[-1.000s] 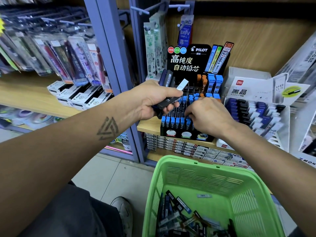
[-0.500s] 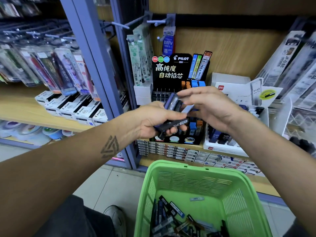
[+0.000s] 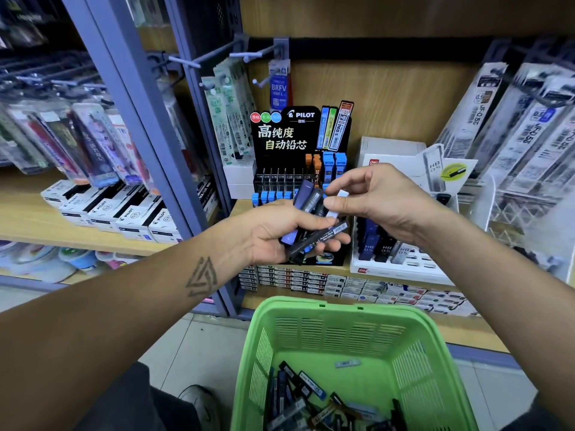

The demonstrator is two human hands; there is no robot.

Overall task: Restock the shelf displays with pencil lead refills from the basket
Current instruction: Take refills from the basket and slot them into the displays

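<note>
Both hands since lifted off the display: left (image 3: 273, 231) clutching refill cases (image 3: 311, 209), right (image 3: 376, 200) pinching the white case (image 3: 337, 202).

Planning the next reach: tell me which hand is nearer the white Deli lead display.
Right. The right hand hovers just in front of the white Deli display, overlapping it in view. The left hand, gripping a bunch of lead refills, sits further left, before the black Pilot display.

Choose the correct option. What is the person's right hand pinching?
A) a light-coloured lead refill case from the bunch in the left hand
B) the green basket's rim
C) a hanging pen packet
A: the right hand pinches a pale refill case at the bunch of refill cases that the left hand grips.
</note>
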